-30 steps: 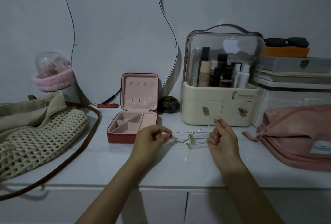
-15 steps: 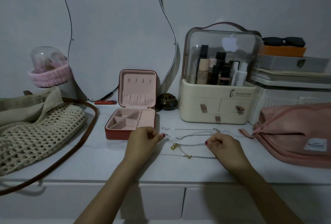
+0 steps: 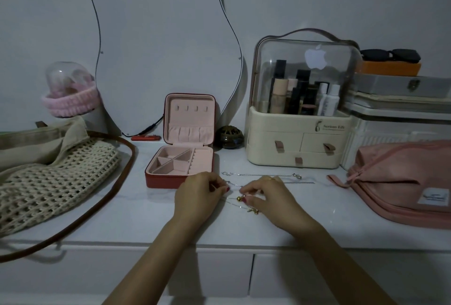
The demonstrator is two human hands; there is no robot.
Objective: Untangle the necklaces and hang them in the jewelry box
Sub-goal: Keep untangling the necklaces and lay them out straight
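Note:
Thin silver necklaces [image 3: 244, 174] lie tangled on the white dresser top [image 3: 136, 207], with a small gold pendant [image 3: 239, 198] among the chains. My left hand [image 3: 199, 193] pinches one chain close to the pendant. My right hand [image 3: 267, 194] pinches the chains beside it, fingertips almost touching the left ones. One chain stretches behind my hands toward the right, lying free. The red jewelry box [image 3: 180, 158] stands open just left of my left hand, with a pink lining and small hooks in its upright lid.
A woven bag [image 3: 48, 177] with a brown strap lies at the left. A cream cosmetics organiser [image 3: 297, 143] with a clear dome stands behind right. A pink pouch [image 3: 402, 182] lies at the far right. A small dark pot [image 3: 230, 136] and a mirror [image 3: 158, 43] stand behind.
The necklaces, held above the top a second ago, now lie on it. Both hands have come down and moved together over the pendant.

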